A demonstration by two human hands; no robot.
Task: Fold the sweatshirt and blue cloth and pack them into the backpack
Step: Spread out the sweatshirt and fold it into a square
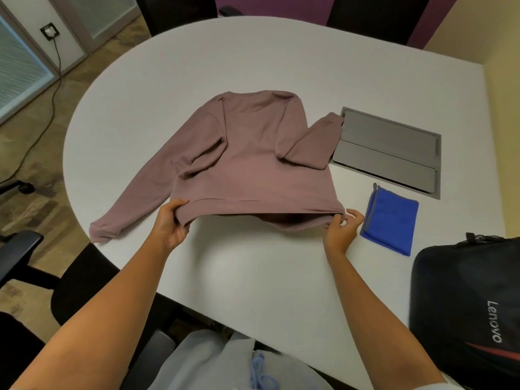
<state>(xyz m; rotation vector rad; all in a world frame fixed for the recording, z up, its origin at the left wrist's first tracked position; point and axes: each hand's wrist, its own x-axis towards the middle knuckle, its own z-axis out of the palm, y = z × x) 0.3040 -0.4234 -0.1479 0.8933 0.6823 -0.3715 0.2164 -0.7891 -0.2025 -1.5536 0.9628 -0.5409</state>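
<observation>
- Between the two sets of fingers stretches the hem of the sweatshirt (pixel 247 164), lifted a little off the white surface (pixel 253 277) so that a dark gap shows under its near edge.
- Curled over the hem's left corner, the fingers of the left hand (pixel 171 223) grip the fabric, thumb on top.
- At the hem's right corner the right hand (pixel 342 229) pinches the cloth with its fingertips; the exact hold is hard to read there, since the fabric bunches over the tips.
- Beyond the fingers, the sweatshirt's body lies flat and face up, neckline at the far end; one sleeve trails out to the left of the left fingers, and the other is bent back near a grey panel (pixel 388 153) set into the surface.
- Just right of the right fingers lies the blue cloth (pixel 391 220), already a neat rectangle, so I judge its fold done or nearly so.
- Further right and nearer the person, the backpack (pixel 467 305) rests at the surface's edge; whether it is open I cannot tell.
- By my reading, the sweatshirt's fold is only beginning: sleeves untucked, body full length.
- Left to do: fold the sweatshirt, then pack both items into the backpack.
</observation>
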